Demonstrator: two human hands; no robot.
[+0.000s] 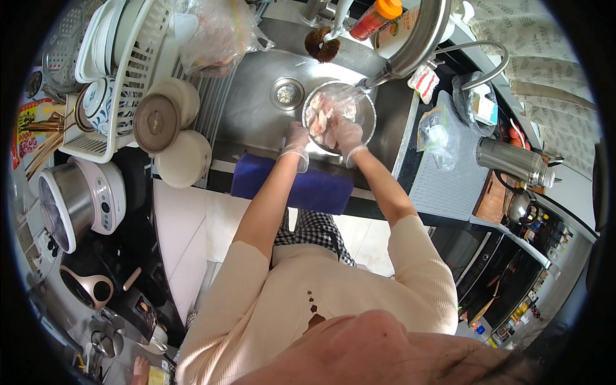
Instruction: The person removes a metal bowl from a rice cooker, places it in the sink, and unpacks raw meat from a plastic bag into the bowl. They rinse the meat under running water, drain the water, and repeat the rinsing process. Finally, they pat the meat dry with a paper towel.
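Raw meat pieces [318, 118], pale pink like chicken, lie in a round metal bowl [373, 118] in the steel sink [250, 110]. Water runs into the bowl from the metal faucet spout [368, 84]. Both hands wear clear plastic gloves. My left hand [295, 138] is at the bowl's front left rim, its fingers closed against the edge. My right hand [348, 134] reaches over the front right rim among the meat; its fingertips are hidden, so I cannot tell whether it grips a piece.
A drain strainer [287, 94] sits left of the bowl. A plastic bag [219, 36], lidded pots [156, 122] and a dish rack [130, 72] stand at left. A purple towel [317, 190] covers the front edge. Bottles [375, 19] stand behind; a grey mat [442, 178] lies right.
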